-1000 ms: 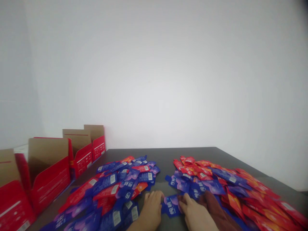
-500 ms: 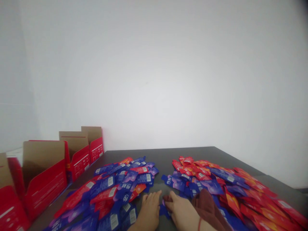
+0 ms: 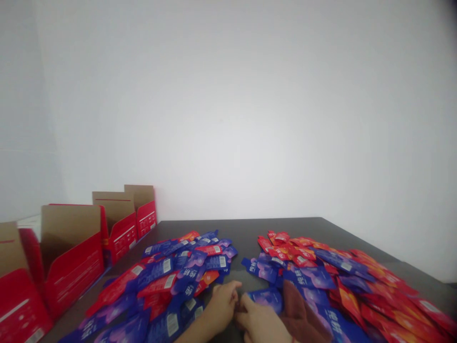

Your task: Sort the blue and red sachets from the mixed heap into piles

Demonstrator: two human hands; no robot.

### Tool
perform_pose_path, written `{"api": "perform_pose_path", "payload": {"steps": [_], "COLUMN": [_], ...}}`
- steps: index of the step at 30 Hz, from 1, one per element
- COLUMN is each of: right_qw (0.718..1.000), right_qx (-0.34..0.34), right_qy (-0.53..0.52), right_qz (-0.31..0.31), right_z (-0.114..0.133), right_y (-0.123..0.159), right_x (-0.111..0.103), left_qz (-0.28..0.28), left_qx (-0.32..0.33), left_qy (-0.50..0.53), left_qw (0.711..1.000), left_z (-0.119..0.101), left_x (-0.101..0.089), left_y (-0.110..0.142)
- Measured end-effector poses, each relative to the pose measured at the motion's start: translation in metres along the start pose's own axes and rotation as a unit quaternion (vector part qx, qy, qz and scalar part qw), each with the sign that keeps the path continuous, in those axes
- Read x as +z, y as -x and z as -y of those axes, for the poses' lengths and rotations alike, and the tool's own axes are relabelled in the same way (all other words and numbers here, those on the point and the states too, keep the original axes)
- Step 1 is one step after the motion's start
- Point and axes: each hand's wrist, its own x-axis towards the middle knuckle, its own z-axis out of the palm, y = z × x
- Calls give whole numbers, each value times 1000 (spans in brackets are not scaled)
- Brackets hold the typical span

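Note:
My left hand point(image 3: 220, 307) lies at the bottom centre of the dark table point(image 3: 246, 231), fingers curled and meeting my right hand point(image 3: 259, 324). The right hand's fingers press on a blue packet point(image 3: 268, 299) lying just beyond it; a dark red sleeve point(image 3: 298, 309) covers its wrist. What sits between the two hands is hidden. A heap of blue and red packets point(image 3: 171, 281) spreads to the left of my hands. Another heap of red and blue packets point(image 3: 339, 281) spreads to the right.
Several open red cardboard boxes point(image 3: 71, 252) with brown insides stand in a row along the table's left edge. A plain white wall rises behind the table. A strip of bare tabletop runs between the two heaps.
My hands have drawn back toward me and closer together. A blue packet that lay between them a second ago now sits just beyond my right hand's fingers.

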Motion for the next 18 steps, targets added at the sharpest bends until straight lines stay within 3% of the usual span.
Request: {"api": "perform_pose_path", "payload": {"steps": [4,11,14,18], "right_qw": [1000,983,980,988], "right_qx": [-5,162,176,138], "right_qy": [6,63,68,48], "right_qz": [-18,-65,-66,-58], "right_z": [-4,-52,-60,-42], "right_y": [6,35,25,-3], "right_x": [5,-5,-11,-15], "left_qz": [-9,-11,-15,-18], "left_qx": [-10,-20,-23,-23], "left_qy": [-5,-4,-1,-9], "left_qw": [1000,1000,1000,1000], "left_z": [0,-8,-9,-6], "left_x": [3,1,0,0], "left_y": [0,4,4,3]}}
